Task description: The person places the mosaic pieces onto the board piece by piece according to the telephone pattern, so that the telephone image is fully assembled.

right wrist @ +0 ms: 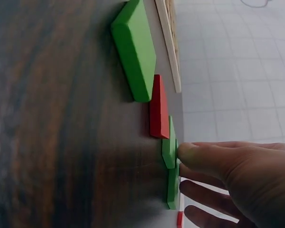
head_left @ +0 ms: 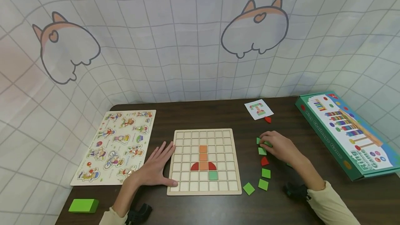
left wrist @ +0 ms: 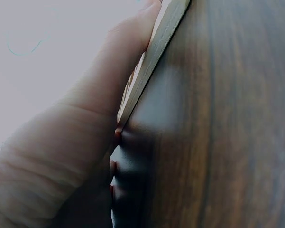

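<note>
A person's left hand (head_left: 153, 168) lies spread, gripping nothing, on the left edge of a grid board (head_left: 204, 193), while the right hand (head_left: 280, 145) bends its fingers over green square tiles (head_left: 266, 173) strung along the bench (head_left: 193, 213) to the board's right; whether it pinches one, the views cannot settle. The small tiles look light and rigid, unlikely to chip, though smooth faces may slip, so opposite edges between thumb and fingertip seem the surest hold
</note>
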The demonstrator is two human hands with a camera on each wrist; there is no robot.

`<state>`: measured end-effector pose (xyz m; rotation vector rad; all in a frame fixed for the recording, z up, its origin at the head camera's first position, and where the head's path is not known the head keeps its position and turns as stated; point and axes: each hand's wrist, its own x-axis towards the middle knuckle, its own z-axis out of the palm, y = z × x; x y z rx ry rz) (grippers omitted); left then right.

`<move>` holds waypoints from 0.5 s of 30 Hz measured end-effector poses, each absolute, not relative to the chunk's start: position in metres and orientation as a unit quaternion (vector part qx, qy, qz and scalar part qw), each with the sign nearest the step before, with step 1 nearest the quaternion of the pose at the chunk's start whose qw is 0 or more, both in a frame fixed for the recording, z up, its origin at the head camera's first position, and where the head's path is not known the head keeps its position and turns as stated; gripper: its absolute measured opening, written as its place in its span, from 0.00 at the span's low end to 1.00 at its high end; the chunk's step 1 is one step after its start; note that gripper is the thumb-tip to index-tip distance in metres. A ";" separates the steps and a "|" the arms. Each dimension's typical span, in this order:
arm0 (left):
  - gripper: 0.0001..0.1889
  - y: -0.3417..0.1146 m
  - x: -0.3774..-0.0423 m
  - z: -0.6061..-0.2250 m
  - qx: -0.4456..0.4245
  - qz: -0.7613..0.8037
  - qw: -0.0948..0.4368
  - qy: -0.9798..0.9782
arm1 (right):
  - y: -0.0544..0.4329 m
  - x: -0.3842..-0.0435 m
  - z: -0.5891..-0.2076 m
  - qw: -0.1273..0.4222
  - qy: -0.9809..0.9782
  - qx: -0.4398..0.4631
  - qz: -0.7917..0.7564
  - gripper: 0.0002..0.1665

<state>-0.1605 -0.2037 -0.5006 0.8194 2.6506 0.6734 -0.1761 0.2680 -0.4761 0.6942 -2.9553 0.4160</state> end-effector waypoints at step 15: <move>0.64 -0.204 -0.160 -0.500 0.285 0.235 0.138 0.919 | 0.260 -0.178 -0.479 0.054 -0.966 0.205 0.149 0.05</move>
